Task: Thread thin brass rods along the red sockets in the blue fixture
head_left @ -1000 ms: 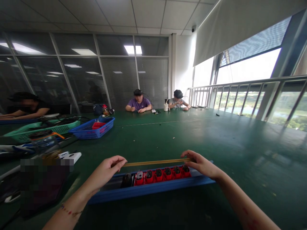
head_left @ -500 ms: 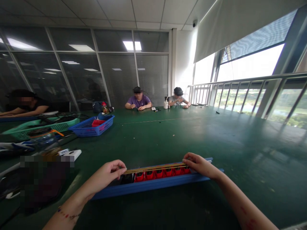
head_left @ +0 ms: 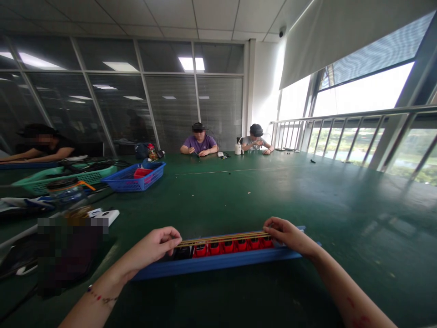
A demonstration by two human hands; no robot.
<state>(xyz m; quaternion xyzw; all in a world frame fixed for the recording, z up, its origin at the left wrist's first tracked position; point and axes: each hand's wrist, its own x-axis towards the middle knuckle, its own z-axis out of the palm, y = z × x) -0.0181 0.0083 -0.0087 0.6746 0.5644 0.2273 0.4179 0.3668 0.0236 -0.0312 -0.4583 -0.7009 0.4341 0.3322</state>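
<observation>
Thin yellow strips [head_left: 223, 239] stretch lengthwise above a long blue tray [head_left: 218, 263]. My left hand [head_left: 163, 242] pinches their left end between thumb and fingers. At the right end, my right hand [head_left: 280, 232] is closed on them in a similar pinch, over the tray's far right part. Inside the tray stand several red holders [head_left: 228, 247] with black parts in them, in a row. Left of these lies a black piece [head_left: 184, 252], partly beneath the strips.
A blue basket [head_left: 136, 180] holding a red container, a green basket [head_left: 37, 182] with cables and a jar [head_left: 68, 193] stand at left on the green table [head_left: 211, 200]. A white device [head_left: 111, 216] lies nearer. Three people sit farther off.
The view has turned slightly, so the surroundings appear a little farther right. Both my hands keep their grip on the yellow strips above the tray.
</observation>
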